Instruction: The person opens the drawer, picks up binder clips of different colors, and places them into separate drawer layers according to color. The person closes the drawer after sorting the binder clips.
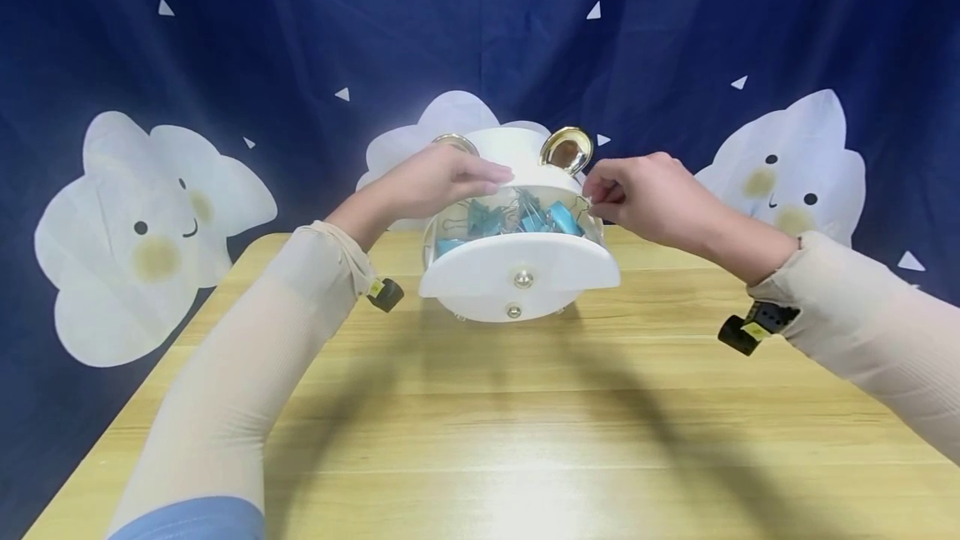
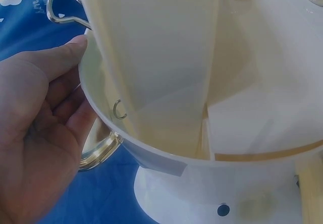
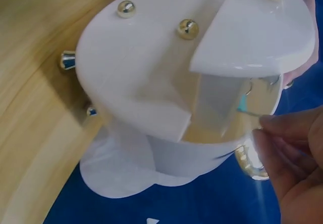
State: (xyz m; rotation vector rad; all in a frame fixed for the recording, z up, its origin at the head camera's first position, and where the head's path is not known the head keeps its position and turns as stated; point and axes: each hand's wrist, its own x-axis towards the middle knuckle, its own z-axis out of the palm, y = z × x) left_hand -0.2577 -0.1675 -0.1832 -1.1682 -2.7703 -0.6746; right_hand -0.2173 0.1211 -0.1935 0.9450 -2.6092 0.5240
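Observation:
A white rounded desk organizer [image 1: 517,307] with gold ears stands on the table, its drawer [image 1: 517,261] pulled out toward me. Several blue binder clips [image 1: 534,215] with wire handles lie in the drawer. From the left, my left hand [image 1: 442,177] holds the upper rim, thumb at the edge and fingers over the outer wall [image 2: 45,108]. At the right end of the opening, my right hand [image 1: 652,194] pinches a thin wire handle of a binder clip between thumb and fingertips [image 3: 265,123]. The fingertips hide much of that clip.
The wooden table [image 1: 480,415] stretches toward me in front of the organizer. Gold ears [image 1: 567,150] rise beside both hands. A dark blue curtain [image 1: 300,40] with white clouds hangs behind. Gold knobs [image 1: 522,278] stick out of the organizer's front.

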